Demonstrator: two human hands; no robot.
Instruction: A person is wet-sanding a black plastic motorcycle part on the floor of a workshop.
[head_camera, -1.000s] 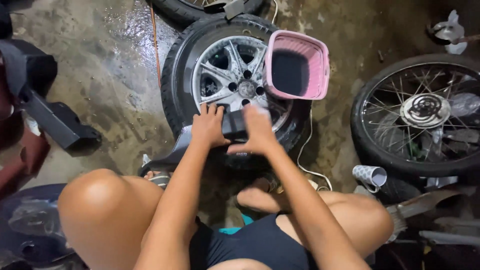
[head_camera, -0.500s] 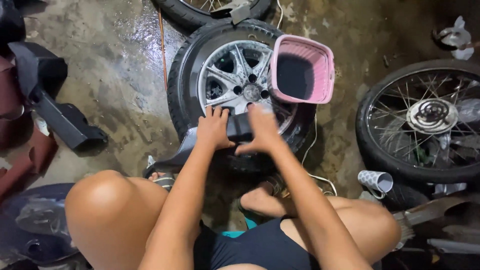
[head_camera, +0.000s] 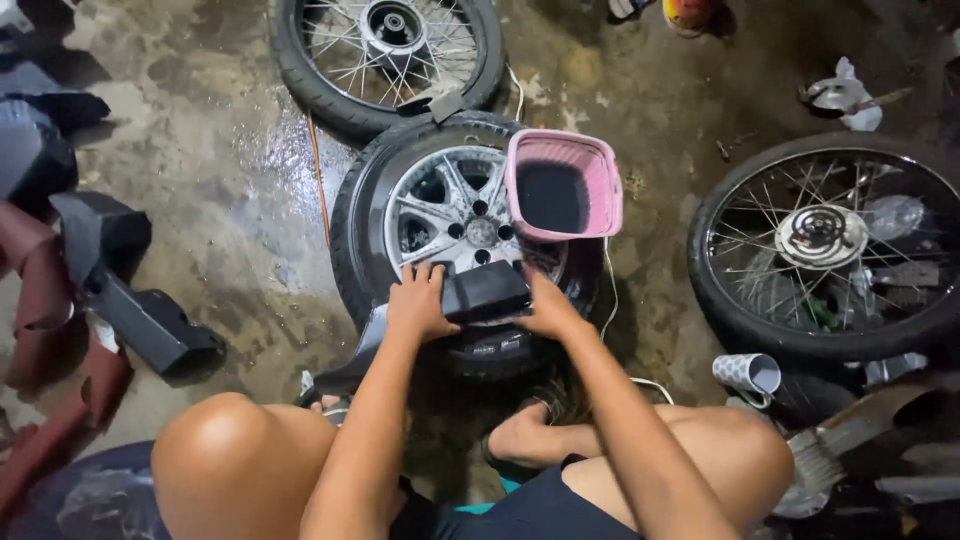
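Note:
A black plastic panel (head_camera: 485, 292) lies across the near side of a car wheel (head_camera: 420, 210) with a silver alloy rim, flat on the wet concrete floor. My left hand (head_camera: 418, 303) grips the panel's left end. My right hand (head_camera: 545, 310) holds its right end. A pink plastic basket (head_camera: 563, 185) rests on the wheel's right side, just beyond my right hand. My bare knees show at the bottom of the view.
A spoked motorcycle wheel (head_camera: 385, 45) lies at the top, another spoked wheel (head_camera: 825, 245) at the right. Black and dark red body panels (head_camera: 110, 285) lie at the left. A patterned cup (head_camera: 748, 373) lies on its side near my right knee. An orange cord (head_camera: 318, 175) crosses the floor.
The view has tilted up and shifted, showing more floor and the far wheel. Both hands stay on the black panel, which sits slightly closer to the wheel's hub.

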